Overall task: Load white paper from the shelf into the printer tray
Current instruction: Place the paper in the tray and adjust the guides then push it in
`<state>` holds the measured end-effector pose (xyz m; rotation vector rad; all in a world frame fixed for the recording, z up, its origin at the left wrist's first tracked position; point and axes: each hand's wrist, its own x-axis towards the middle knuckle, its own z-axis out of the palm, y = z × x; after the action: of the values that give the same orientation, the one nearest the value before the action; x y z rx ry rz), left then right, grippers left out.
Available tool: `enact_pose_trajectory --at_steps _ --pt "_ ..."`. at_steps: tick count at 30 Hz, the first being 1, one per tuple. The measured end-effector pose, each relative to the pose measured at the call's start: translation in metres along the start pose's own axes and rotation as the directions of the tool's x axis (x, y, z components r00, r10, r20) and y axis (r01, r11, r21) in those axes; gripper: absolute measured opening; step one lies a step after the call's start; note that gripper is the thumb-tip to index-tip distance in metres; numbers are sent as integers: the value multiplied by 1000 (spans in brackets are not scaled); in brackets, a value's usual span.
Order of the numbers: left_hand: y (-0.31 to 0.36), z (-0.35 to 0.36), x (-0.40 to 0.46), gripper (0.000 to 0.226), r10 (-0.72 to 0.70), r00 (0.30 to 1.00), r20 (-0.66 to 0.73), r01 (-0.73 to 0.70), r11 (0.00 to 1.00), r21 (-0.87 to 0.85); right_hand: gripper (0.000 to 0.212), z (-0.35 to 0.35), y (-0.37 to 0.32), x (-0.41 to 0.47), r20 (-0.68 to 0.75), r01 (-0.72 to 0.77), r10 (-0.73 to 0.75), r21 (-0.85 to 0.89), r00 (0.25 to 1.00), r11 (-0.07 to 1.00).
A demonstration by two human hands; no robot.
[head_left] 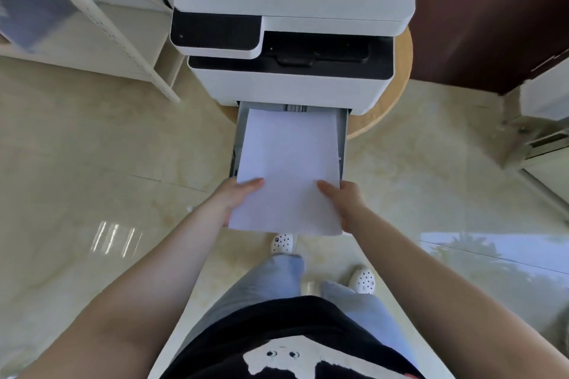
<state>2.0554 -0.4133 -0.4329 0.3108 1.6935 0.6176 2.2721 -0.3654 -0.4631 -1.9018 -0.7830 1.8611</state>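
A stack of white paper (288, 169) lies lengthwise over the pulled-out grey printer tray (344, 138), its far edge near the printer's mouth and its near end past the tray front. My left hand (237, 197) grips the stack's near left edge, thumb on top. On the near right edge, my right hand (345, 201) holds it the same way. The white and black printer (289, 40) stands straight ahead on a round wooden table (397, 95).
A white metal shelf (101, 18) stands at the left, with a bluish item on it. A dark red door (492, 15) is at the right, a white appliance below it. Glossy beige floor tiles surround my legs and white shoes.
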Motion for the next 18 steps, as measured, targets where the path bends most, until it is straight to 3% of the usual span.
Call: enact_pose_trajectory --at_steps 6,13,18 --pt "20 -12 45 66 70 998 -7 -69 996 63 16 20 -15 28 -102 32 -31 8 994 999" --pt "24 -15 61 94 54 998 -35 -51 994 93 11 32 -15 43 -143 24 -19 34 990 999" --pt "18 -6 65 53 114 990 -88 -110 993 53 8 32 -12 43 -176 49 -44 24 983 999"
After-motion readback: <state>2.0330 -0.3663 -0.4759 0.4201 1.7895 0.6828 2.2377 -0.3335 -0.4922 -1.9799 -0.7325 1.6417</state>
